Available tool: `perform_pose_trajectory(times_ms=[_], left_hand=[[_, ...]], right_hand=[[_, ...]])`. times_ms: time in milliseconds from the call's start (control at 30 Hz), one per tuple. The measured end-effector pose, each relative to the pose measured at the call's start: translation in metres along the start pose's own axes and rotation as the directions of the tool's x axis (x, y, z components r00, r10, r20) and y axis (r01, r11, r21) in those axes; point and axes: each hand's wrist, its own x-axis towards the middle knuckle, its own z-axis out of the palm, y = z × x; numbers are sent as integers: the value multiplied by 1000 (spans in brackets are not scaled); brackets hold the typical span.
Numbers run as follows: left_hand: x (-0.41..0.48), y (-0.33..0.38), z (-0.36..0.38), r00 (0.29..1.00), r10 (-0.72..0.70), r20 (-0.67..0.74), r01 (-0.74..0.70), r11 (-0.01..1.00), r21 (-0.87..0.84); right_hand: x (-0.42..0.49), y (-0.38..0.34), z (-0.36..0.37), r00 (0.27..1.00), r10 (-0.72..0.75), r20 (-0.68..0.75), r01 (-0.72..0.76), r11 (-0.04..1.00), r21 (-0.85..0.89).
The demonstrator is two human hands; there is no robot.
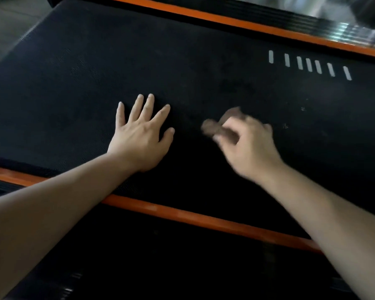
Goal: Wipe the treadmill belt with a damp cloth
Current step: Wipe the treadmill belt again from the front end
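Observation:
The black treadmill belt [95, 68] fills most of the view, running from left to right. My left hand [139, 137] lies flat on it, palm down, fingers spread, holding nothing. To its right my right hand [247, 144] is blurred by motion and curled around a small brown cloth [212, 127], which pokes out past the fingers and sits on or just over the belt. Both forearms reach in across the near side rail.
An orange stripe [182, 211] edges the near black side rail, and a second orange stripe [225, 20] runs along the far rail. Several white dashes [307, 64] are printed on the belt at the upper right. Grey floor [7, 24] shows at the top left.

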Motion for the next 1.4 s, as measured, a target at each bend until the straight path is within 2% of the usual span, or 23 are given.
perform_pose_trajectory(times_ms=[100, 167, 200, 267, 333, 400, 500, 533, 567, 600, 700, 733, 800, 867, 933, 967, 1033, 1100, 1133, 1200, 1300, 1367, 1400], left_hand=[[0, 2, -1, 1000, 0, -6, 0, 1000, 3], [-1, 2, -1, 1000, -4, -3, 4, 1000, 2], [-1, 3, -2, 1000, -8, 2, 8, 1000, 1], [0, 4, -5, 999, -26, 23, 26, 1000, 0], [4, 13, -9, 997, -69, 44, 70, 997, -19], [12, 31, -13, 986, -154, 62, 158, 985, -66], [17, 55, -5, 973, -222, 64, 226, 972, -60], [16, 56, 0, 976, -217, 38, 218, 974, -53], [14, 56, 4, 980, -197, 8, 198, 979, -53], [12, 54, 7, 986, -167, -14, 166, 984, -59], [10, 51, 8, 995, -91, -29, 88, 993, -76], [11, 51, 8, 996, -81, -25, 79, 994, -80], [13, 52, 7, 997, -71, -15, 70, 995, -76], [13, 52, 7, 998, -70, -6, 69, 995, -66], [13, 51, 7, 998, -69, -3, 69, 996, -60], [13, 51, 8, 998, -69, -3, 69, 996, -57], [13, 52, 9, 998, -70, -1, 70, 996, -49], [14, 53, 10, 997, -73, -7, 72, 997, -37], [14, 53, 10, 997, -77, -8, 76, 997, -33], [15, 55, 9, 997, -82, -2, 82, 996, -31], [18, 58, 6, 995, -100, -6, 99, 993, -65], [26, 61, 6, 996, -87, -23, 85, 992, -93], [33, 63, 5, 997, -67, -30, 64, 993, -103]], right_hand=[[-52, -19, -12, 941, -245, 233, 201, 960, 197], [-52, -2, -20, 899, -342, 272, 300, 936, 184], [-44, 10, -20, 915, -336, 223, 313, 941, 132], [-24, 28, -22, 980, -175, 92, 172, 984, 37], [-22, 34, -25, 998, -51, 37, 51, 999, 8], [-43, 29, -26, 987, -127, 102, 121, 991, 62], [-73, 23, -36, 913, -304, 270, 262, 948, 182], [-69, 28, -37, 897, -336, 288, 300, 940, 162], [-59, 36, -35, 907, -348, 238, 331, 937, 109], [-43, 44, -32, 941, -304, 151, 300, 953, 46], [-2, 59, -29, 1000, 16, -14, -16, 1000, 6], [-4, 57, -25, 999, 17, -27, -17, 1000, 14], [-25, 41, -19, 995, -102, 17, 102, 994, 29], [-55, 24, -22, 960, -261, 106, 246, 960, 136], [-46, 31, -24, 928, -348, 136, 338, 937, 93], [-24, 38, -23, 939, -335, 81, 335, 942, 18], [35, 57, -15, 989, -140, -43, 136, 986, -98], [81, 71, -12, 993, 89, -77, -96, 991, -88], [91, 71, -8, 988, 124, -93, -131, 988, -79], [81, 66, -3, 995, 77, -56, -80, 996, -47], [30, 53, -9, 984, -172, 36, 167, 980, 106], [42, 62, -13, 966, -252, 58, 248, 966, 73], [62, 69, -11, 977, -211, 14, 211, 977, 20]])
